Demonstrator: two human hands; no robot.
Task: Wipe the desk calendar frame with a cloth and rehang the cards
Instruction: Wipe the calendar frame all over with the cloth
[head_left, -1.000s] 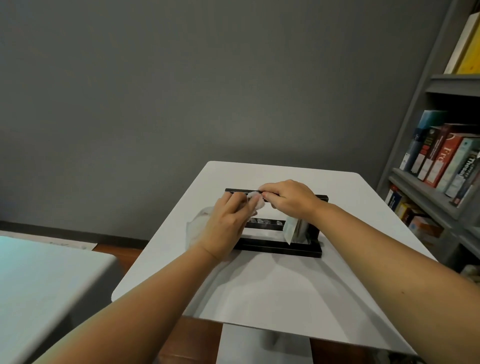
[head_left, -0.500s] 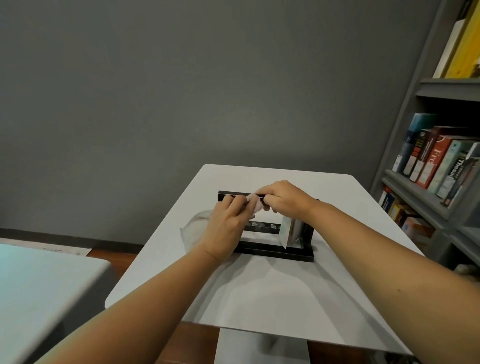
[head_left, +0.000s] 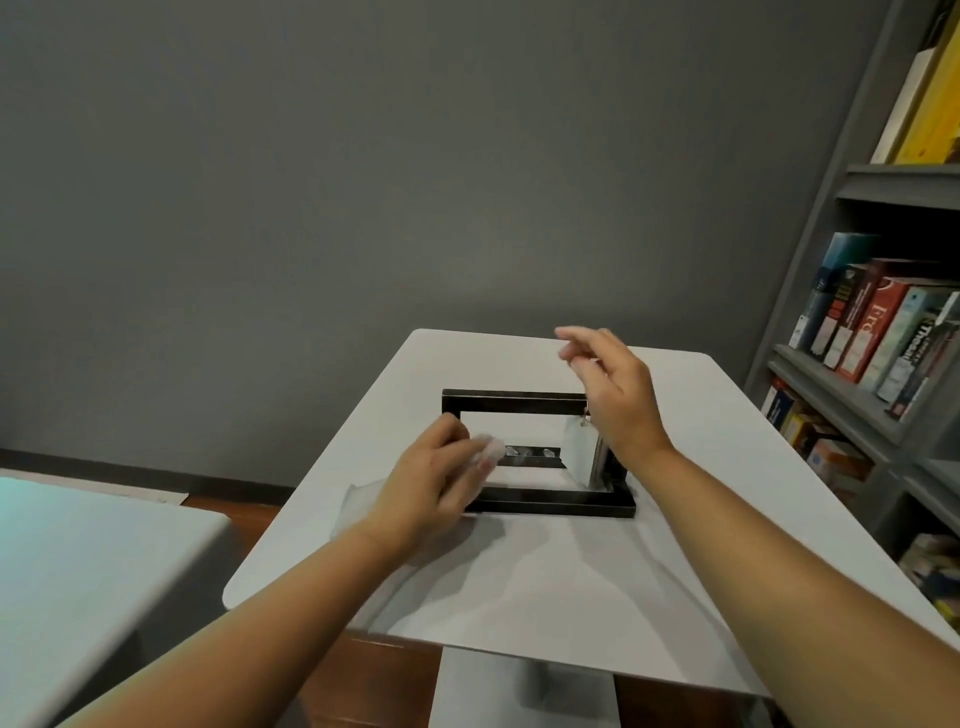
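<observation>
**Desk calendar frame** (head_left: 519, 402): was glossy black throughout, top bar and base alike.
**Cards** (head_left: 579, 449): were plain white to pale grey; any print was too small to read.
**Cloth** (head_left: 353, 506): was white, unpatterned and faintly see-through.
**Worktop** (head_left: 545, 582): was plain white, crossed by soft grey shadows.
**Wall** (head_left: 363, 182): was a uniform mid-grey.
**Bookshelf** (head_left: 831, 397): was grey, close to the wall's tone.
**Books**: included a red spine (head_left: 878, 332) with white lettering, a blue-teal spine (head_left: 836, 270) and a yellow cover (head_left: 935, 104) on the upper shelf.
**Floor** (head_left: 384, 675): was reddish-brown.
**Skirting board** (head_left: 130, 465): was dark, near black.
**Neighbouring table** (head_left: 78, 561): was white with a faint cyan cast.
</observation>
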